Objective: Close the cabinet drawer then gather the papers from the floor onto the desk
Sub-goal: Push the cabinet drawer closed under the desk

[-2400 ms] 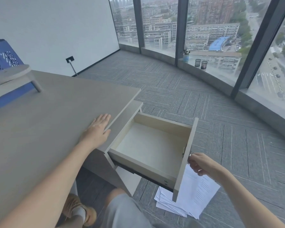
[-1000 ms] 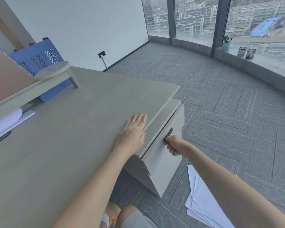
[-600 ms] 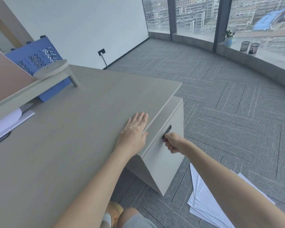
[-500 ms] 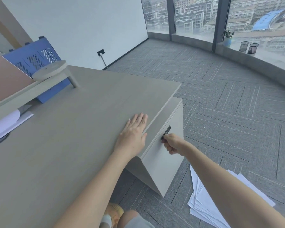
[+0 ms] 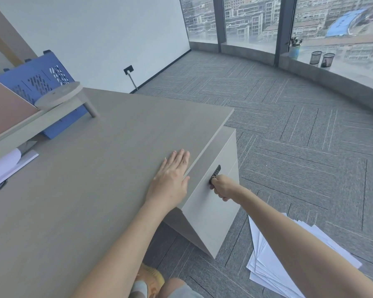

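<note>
The pale cabinet drawer (image 5: pixel 211 209) under the desk's right end sits flush with the cabinet front. My right hand (image 5: pixel 223 187) is curled against the drawer's black lock panel (image 5: pixel 215 173), fingers closed at it. My left hand (image 5: pixel 170 179) lies flat, fingers apart, on the grey desk (image 5: pixel 84 190) near its right edge. A fanned stack of white papers (image 5: pixel 267 261) lies on the carpet to the right of the cabinet, partly hidden behind my right forearm.
A low shelf riser with a round disc (image 5: pixel 58 96) and a blue perforated basket (image 5: pixel 39 82) stand at the desk's back left. White sheets (image 5: pixel 4 166) lie under the riser. Two mesh cups (image 5: pixel 321 59) and a plant pot (image 5: pixel 294 50) sit on the window ledge.
The drawer went from wide open to fully pushed in, with my right hand on its front. Over the last half second both hands have stayed in place.
</note>
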Demonstrator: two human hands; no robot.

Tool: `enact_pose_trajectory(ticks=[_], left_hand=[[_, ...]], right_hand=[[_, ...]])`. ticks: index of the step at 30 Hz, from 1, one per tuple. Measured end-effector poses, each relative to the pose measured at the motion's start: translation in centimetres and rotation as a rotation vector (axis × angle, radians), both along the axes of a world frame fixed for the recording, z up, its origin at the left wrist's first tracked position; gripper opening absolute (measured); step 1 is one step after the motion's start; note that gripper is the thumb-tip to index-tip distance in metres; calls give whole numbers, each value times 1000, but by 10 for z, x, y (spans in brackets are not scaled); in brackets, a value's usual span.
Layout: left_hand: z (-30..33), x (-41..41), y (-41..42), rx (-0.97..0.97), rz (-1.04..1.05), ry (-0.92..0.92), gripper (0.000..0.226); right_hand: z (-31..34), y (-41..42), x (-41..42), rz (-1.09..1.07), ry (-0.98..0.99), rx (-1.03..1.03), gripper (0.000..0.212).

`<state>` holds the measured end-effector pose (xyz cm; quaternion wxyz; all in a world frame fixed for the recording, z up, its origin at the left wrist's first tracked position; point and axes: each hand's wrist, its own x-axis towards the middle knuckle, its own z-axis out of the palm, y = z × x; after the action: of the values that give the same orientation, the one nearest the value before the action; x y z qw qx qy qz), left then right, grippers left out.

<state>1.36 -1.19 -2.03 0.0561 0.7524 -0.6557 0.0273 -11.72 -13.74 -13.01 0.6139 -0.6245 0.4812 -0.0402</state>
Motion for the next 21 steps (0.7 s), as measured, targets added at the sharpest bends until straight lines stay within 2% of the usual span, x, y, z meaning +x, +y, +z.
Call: enact_pose_trajectory(ticks=[2,5,8,11,15,21], left_hand=[[0,0,0,2,-2,-4,66],[-1,1,-1,0,-2,1,66],[-2,1,0,1,-2,1,66],[-1,0,-1,-7,0,6,66],[0,0,0,-12,3,18,65],[0,2,0,-5,7,42,65]], right_hand=[[0,3,2,43,88,-209,37],[-2,12,-1,132,232,-532,32],[-6,19,-4,179,364,-667,14],[-10,22,-4,219,482,-828,25],[-14,24,-1,255,526,-935,31],[-10,22,-1,240,501,-889,29]])
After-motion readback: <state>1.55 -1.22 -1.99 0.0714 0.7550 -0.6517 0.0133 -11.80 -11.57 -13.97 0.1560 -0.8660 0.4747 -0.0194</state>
